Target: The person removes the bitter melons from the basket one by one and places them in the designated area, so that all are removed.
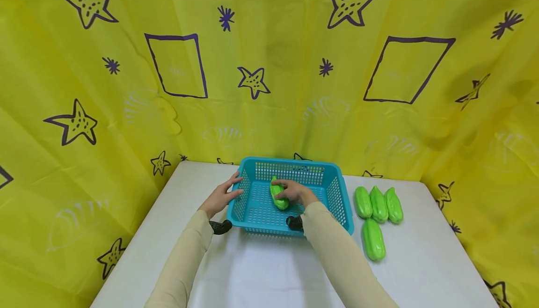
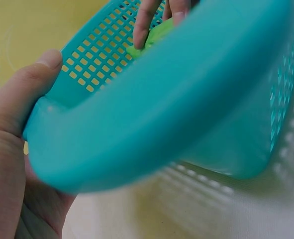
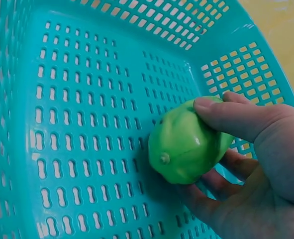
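My right hand (image 1: pixel 296 192) holds a glossy green cucumber-like vegetable (image 1: pixel 278 194) inside a turquoise plastic basket (image 1: pixel 269 226). In the right wrist view, the thumb lies over the vegetable (image 3: pixel 184 144) and the fingers curl beneath it, close to the perforated basket floor (image 3: pixel 82 119). My left hand (image 1: pixel 220 199) grips the basket's left rim. Seen from the left wrist, its thumb is on the inner side of the rim (image 2: pixel 137 119) and its other fingers are on the outer side, partly hidden.
Right of the basket, several similar green vegetables (image 1: pixel 378 204) lie on the white table (image 1: pixel 269 270). Three lie side by side, with one more (image 1: pixel 373 239) nearer the front. A yellow patterned curtain (image 1: pixel 278 121) surrounds the table's back and sides.
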### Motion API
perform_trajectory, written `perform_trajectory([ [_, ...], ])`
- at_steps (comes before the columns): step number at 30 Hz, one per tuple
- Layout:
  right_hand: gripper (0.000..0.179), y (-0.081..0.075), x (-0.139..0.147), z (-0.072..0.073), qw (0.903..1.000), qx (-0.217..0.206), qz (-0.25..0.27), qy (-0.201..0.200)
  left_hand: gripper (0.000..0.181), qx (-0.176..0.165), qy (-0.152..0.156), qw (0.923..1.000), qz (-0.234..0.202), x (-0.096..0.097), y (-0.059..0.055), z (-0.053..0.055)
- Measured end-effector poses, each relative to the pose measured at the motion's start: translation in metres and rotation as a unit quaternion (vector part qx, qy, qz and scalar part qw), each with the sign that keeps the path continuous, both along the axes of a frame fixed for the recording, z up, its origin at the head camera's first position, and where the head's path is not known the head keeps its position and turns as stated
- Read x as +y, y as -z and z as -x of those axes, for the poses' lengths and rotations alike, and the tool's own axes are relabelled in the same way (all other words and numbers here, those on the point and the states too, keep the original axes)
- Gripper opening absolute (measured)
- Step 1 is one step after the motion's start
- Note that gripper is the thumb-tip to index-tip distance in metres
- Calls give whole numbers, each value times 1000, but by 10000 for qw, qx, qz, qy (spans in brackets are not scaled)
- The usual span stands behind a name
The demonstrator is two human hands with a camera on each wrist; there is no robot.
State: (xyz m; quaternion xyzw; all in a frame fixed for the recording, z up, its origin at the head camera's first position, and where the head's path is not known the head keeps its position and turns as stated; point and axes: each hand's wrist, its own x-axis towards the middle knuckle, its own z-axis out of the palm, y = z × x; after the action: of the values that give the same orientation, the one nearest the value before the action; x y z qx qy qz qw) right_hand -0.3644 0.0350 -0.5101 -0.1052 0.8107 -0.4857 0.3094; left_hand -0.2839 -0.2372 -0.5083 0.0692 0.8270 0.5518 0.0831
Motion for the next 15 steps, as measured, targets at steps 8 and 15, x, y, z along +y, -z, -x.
perform_trajectory([
  [8,57,8,4,3,9993,-85,346,70,61,-45,11,10000,-55,0,-2,-1],
  [15,55,10,6,2,9992,-10,402,83,60,-50,-21,10000,-61,0,-1,0],
])
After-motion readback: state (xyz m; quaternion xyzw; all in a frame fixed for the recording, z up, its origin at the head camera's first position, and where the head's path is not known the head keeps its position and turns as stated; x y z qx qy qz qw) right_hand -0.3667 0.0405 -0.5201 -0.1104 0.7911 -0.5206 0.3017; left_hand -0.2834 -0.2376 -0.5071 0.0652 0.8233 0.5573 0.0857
